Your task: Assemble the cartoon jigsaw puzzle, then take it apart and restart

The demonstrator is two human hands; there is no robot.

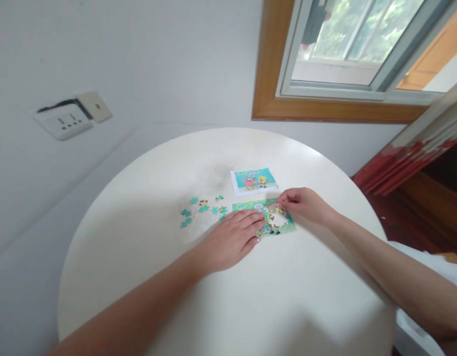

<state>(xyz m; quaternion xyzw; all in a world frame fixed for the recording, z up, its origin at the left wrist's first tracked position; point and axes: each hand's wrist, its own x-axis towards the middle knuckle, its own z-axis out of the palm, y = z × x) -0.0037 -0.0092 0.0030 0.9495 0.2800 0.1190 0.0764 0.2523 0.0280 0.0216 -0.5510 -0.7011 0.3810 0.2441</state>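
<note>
A partly assembled cartoon jigsaw puzzle [289, 227] lies on the white round table, with a bare gap in its right half. My left hand [235, 238] lies flat across the puzzle's left part, fingers stretched out, and covers much of that side. At the puzzle's upper right edge, my right hand [306, 203] pinches a small puzzle piece [279, 208] between thumb and fingertips; most of the piece is hidden. Just beyond the puzzle is a printed picture card [255, 181] showing a pink and a yellow cartoon figure.
Several loose puzzle pieces [194, 201] are scattered left of my left hand. The round white table [139, 212] stands against a wall with a socket [67, 121]. A wood-framed window [339, 108] is at upper right, with a red and white curtain [384, 170] beside it.
</note>
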